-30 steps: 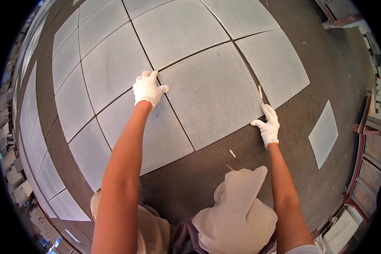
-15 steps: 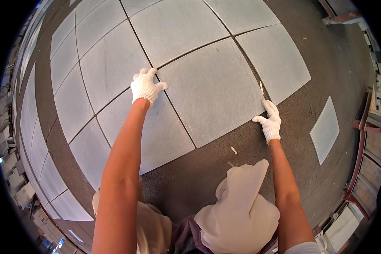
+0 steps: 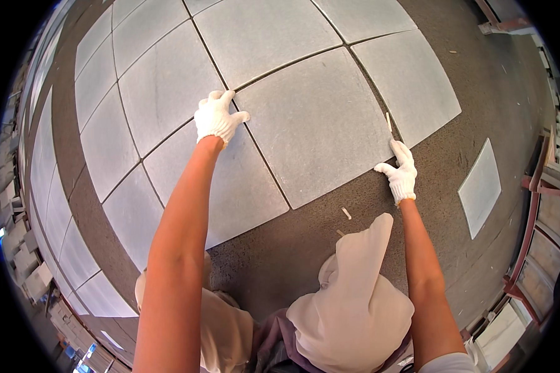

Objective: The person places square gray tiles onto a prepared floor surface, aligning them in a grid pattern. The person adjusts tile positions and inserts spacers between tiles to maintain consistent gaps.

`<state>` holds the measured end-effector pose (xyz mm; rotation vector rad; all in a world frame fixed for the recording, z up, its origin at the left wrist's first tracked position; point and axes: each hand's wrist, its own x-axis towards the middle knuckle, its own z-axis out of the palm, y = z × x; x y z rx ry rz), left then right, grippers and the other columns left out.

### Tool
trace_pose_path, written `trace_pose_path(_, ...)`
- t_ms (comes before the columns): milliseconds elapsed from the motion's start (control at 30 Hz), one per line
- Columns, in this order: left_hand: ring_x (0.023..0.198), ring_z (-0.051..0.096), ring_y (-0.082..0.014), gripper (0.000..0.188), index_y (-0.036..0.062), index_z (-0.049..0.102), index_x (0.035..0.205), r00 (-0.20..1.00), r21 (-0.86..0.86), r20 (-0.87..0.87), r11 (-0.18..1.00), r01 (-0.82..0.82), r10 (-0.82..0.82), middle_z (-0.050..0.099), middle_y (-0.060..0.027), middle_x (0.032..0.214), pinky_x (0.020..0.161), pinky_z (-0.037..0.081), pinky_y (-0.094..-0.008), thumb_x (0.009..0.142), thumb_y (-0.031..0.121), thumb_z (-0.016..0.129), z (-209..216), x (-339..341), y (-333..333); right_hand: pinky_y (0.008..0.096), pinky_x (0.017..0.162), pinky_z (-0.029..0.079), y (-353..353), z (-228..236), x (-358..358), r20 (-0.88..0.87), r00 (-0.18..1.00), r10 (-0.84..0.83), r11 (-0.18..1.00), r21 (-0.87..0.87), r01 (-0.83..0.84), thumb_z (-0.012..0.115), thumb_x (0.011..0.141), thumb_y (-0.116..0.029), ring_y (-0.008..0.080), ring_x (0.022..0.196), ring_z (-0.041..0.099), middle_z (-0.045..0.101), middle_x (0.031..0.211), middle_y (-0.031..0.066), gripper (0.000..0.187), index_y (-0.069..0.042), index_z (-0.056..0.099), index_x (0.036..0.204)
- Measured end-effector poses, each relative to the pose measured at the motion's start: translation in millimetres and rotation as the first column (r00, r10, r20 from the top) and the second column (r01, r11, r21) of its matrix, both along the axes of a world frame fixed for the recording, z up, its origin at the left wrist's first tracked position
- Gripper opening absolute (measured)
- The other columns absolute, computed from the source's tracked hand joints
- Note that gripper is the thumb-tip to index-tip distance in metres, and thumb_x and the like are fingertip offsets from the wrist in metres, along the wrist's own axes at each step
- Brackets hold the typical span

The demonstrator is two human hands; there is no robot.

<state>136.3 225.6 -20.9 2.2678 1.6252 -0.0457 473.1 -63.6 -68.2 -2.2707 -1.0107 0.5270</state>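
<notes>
A large square grey tile lies flat on the dark floor, among several like it set in rows with narrow gaps. At its far left corner rests my left hand, in a white knit glove. Its fingers are spread over the gap and the neighbouring tile, with the thumb reaching onto the square tile's edge. My right hand, also gloved, touches the near right corner; its fingers stretch along the right side and the thumb lies apart at the front edge. Beyond those fingertips, a thin pale strip stands near the right-hand gap.
A loose grey tile lies apart on the floor at right. Small pale scraps lie before my knee. Reddish metal frames line the right side, stacked pieces the far left. Another tile row runs along the left.
The whole view has shifted slightly, so the tiles sit a little higher in the picture. Both hands stay at the same two corners of the tile.
</notes>
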Motion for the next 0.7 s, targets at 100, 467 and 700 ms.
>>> trace_pose_path(100, 0.119, 0.051, -0.0359, 0.064, 0.0155, 0.059, 0.128, 1.000, 0.003, -0.025, 1.000, 0.014, -0.014, 0.056, -0.0114, 0.131, 0.098, 0.047, -0.0437, 0.073, 0.044, 0.077, 0, 0, 0, 0.0355, 0.110, 0.038, -1, 0, 0, -0.015, 1.000, -0.010, 1.000, 0.001, 0.010, 0.090, 0.055, -0.020, 0.0249, 0.127, 0.048, 0.053, 0.139, 0.0078, 0.081, -0.014, 0.062, 0.130)
trace_pose_path(467, 0.119, 0.052, -0.0365, 0.063, 0.0138, 0.057, 0.131, 0.999, 0.045, -0.019, 0.998, 0.032, -0.031, 0.055, -0.0130, 0.132, 0.099, 0.046, -0.0440, 0.076, 0.039, 0.076, -7, 0, -3, 0.0348, 0.107, 0.041, 0, 6, -3, 0.056, 0.998, 0.018, 0.999, -0.052, -0.015, 0.090, 0.059, -0.021, 0.0240, 0.128, 0.049, 0.052, 0.140, 0.0088, 0.082, -0.012, 0.059, 0.134)
trace_pose_path(700, 0.127, 0.049, -0.0352, 0.055, 0.0046, 0.056, 0.131, 0.970, -0.249, 0.158, 0.943, 0.220, -0.185, 0.052, -0.0176, 0.138, 0.106, 0.041, -0.0395, 0.083, 0.029, 0.068, 33, -55, 16, 0.0410, 0.109, 0.038, 14, 43, -25, 0.249, 0.957, 0.149, 0.972, -0.215, -0.095, 0.084, 0.067, -0.025, 0.0324, 0.131, 0.044, 0.048, 0.144, 0.0128, 0.075, -0.010, 0.056, 0.134)
